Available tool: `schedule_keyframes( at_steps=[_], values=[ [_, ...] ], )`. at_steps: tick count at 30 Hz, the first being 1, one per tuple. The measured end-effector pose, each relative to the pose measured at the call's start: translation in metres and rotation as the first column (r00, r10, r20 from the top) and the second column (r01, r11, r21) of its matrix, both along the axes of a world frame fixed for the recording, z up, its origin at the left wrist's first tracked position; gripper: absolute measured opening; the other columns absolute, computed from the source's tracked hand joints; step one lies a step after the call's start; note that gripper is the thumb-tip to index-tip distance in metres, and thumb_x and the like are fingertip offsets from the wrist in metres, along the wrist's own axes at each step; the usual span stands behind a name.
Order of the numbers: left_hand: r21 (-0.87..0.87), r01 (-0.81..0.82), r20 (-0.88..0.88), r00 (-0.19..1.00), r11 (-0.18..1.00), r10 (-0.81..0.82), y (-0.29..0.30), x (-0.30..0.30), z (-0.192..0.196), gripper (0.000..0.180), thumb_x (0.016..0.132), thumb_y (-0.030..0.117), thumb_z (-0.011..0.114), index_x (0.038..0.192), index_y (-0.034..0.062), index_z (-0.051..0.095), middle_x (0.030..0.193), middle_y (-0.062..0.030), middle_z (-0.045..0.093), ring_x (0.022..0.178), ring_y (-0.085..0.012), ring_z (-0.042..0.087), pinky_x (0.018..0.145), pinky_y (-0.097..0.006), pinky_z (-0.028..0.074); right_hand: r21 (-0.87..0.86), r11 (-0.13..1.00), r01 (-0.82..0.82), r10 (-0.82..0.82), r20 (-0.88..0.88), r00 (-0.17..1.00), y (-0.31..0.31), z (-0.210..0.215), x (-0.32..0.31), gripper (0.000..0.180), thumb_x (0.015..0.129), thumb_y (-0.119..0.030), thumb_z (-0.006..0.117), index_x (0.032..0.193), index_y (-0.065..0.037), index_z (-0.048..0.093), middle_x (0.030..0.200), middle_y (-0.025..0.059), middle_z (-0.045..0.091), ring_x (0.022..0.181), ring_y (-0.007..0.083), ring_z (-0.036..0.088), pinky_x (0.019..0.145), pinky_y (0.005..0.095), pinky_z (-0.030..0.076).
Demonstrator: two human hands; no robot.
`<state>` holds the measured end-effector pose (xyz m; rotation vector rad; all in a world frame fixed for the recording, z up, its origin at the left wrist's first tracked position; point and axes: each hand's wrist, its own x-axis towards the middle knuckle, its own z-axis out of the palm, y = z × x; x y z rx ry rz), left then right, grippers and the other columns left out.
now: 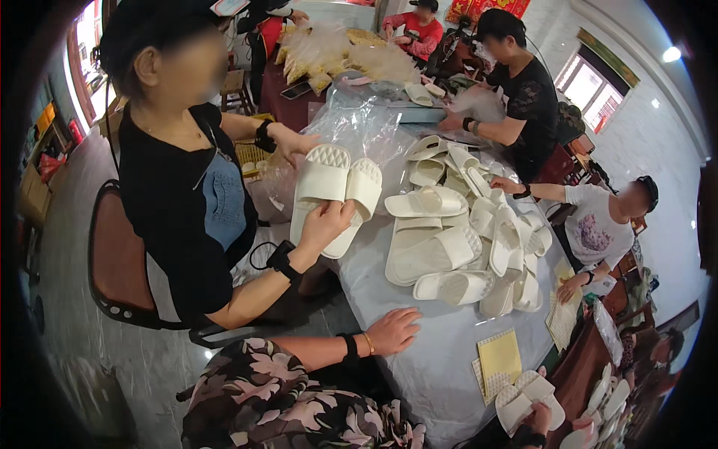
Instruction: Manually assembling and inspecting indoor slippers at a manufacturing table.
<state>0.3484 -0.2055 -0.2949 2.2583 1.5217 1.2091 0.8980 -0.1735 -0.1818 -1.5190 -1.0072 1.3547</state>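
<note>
Palm down, my left hand rests at the left edge of the cloth-covered table, its fingers spread and holding nothing. At the lower right, my right hand is closed on a pair of cream slippers; its forearm is mostly cut off by the rim. Beyond my hands lies a heap of cream slippers, loosely stacked and tilted every way. A yellow sheet pad lies just past the held pair. To my left, a co-worker's hands hold another pair of slippers upright.
Clear plastic bags spread over the far part of the table. A co-worker in white reaches into the heap from the right, and one in black works beyond it. A brown chair stands at left. More slippers lie at the right rim.
</note>
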Motion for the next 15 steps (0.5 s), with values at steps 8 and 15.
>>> schedule_keyframes(
  at_steps=[8, 15],
  values=[
    [0.038, 0.012, 0.031, 0.999, 0.999, -0.013, 0.011, -0.01, -0.006, 0.023, 0.081, 0.014, 0.064, 0.102, 0.0055, 0.065, 0.123, -0.0148, 0.057, 0.12, -0.035, 0.051, 0.099, -0.047, 0.042, 0.106, 0.983, 0.149, -0.146, -0.038, 0.989, -0.035, 0.048, -0.049, 0.026, 0.09, -0.005, 0.055, 0.113, 0.004, 0.061, 0.111, 0.0114, 0.065, 0.101, 0.0237, 0.064, 0.091, 0.0347, 0.051],
    [-0.23, 0.294, 0.226, 0.943, 0.928, -0.243, -0.011, 0.002, 0.052, 0.042, 0.084, 0.023, 0.069, 0.121, 0.0061, 0.06, 0.126, -0.016, 0.056, 0.117, -0.0346, 0.052, 0.098, -0.044, 0.043, -0.063, 0.996, 0.071, -0.095, -0.625, 0.775, -0.083, 0.066, -0.202, 0.036, 0.092, -0.003, 0.051, 0.128, -0.01, 0.049, 0.116, 0.0101, 0.062, 0.102, 0.0235, 0.061, 0.086, 0.0366, 0.05]
  ],
)
